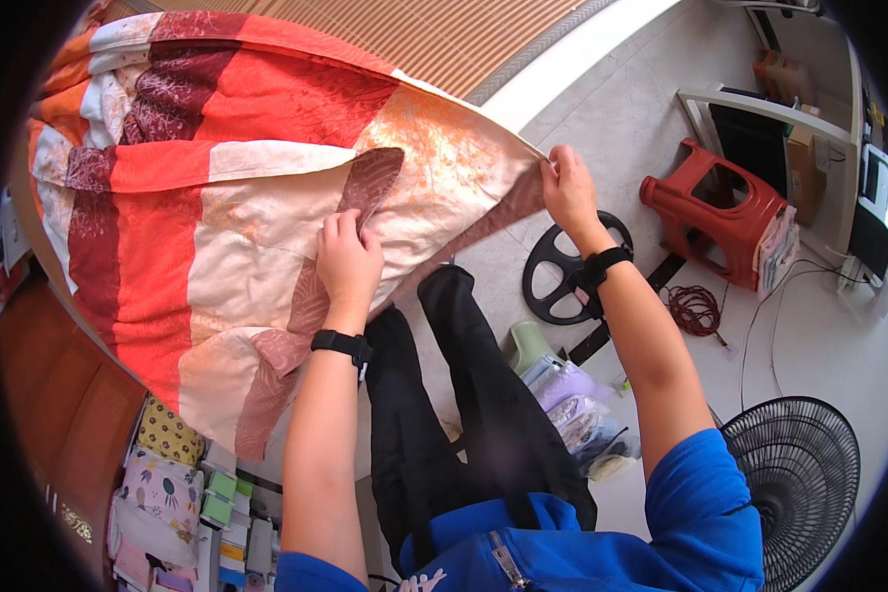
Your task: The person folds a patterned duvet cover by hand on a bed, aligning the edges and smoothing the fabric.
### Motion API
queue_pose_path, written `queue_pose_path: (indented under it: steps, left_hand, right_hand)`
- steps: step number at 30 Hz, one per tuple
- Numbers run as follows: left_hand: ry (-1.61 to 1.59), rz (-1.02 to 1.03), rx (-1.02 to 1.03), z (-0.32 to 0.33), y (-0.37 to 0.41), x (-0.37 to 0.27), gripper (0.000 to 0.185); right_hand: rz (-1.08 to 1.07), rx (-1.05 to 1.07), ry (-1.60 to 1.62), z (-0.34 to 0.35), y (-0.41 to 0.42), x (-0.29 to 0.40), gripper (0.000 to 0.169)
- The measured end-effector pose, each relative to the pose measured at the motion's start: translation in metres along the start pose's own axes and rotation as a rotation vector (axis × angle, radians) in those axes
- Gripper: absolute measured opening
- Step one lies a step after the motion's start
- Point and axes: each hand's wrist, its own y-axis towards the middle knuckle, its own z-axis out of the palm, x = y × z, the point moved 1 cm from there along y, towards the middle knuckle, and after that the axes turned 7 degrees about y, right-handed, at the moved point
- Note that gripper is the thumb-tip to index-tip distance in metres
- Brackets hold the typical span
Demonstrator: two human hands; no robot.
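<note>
A large bedding cloth, printed in red, cream, orange and maroon blocks with branch patterns, spreads across the upper left. Its left part is bunched in folds. My right hand pinches a corner of it, with the edge pulled taut towards the far left. Nearer the middle, my left hand grips the cloth by a maroon strip, fingers curled into the fabric. The maroon underside shows along the near edge below my right hand. Part of the cloth's lower end hangs down at the left.
A slatted mat covers the bed beyond the cloth. Right of my legs are a black wheel, plastic-wrapped bundles, a coiled red cable, a tipped red plastic stool and a fan. Cushions and boxes lie lower left.
</note>
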Motion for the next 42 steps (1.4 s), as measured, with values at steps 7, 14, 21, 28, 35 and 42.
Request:
queue_pose_path:
  steps: [7, 14, 21, 28, 35, 42]
  left_hand:
    - [-0.191, -0.136, -0.02, -0.035, -0.011, -0.006, 0.013]
    - [-0.338, 0.007, 0.026, -0.125, -0.055, -0.056, 0.01]
    - [-0.572, 0.103, 0.101, -0.194, -0.077, -0.099, 0.012]
    - [-0.6, 0.235, 0.311, -0.125, -0.092, -0.167, 0.014]
    - [-0.314, 0.315, 0.562, -0.01, -0.053, -0.12, 0.019]
    - [0.218, 0.603, 0.134, -0.019, 0.102, -0.055, 0.039]
  right_hand:
    - [-0.423, 0.072, 0.334, 0.028, 0.011, 0.12, 0.049]
    - [-0.141, 0.878, 0.261, 0.05, -0.004, 0.232, 0.049]
    - [-0.119, 0.705, 0.781, -0.059, -0.034, 0.233, 0.017]
    - [-0.01, 0.27, 0.587, -0.114, -0.053, 0.13, 0.007]
    - [-0.162, 0.175, 0.286, -0.009, -0.053, 0.015, 0.006]
    - [-0.022, 0.035, 0.256, 0.048, -0.036, -0.014, 0.009]
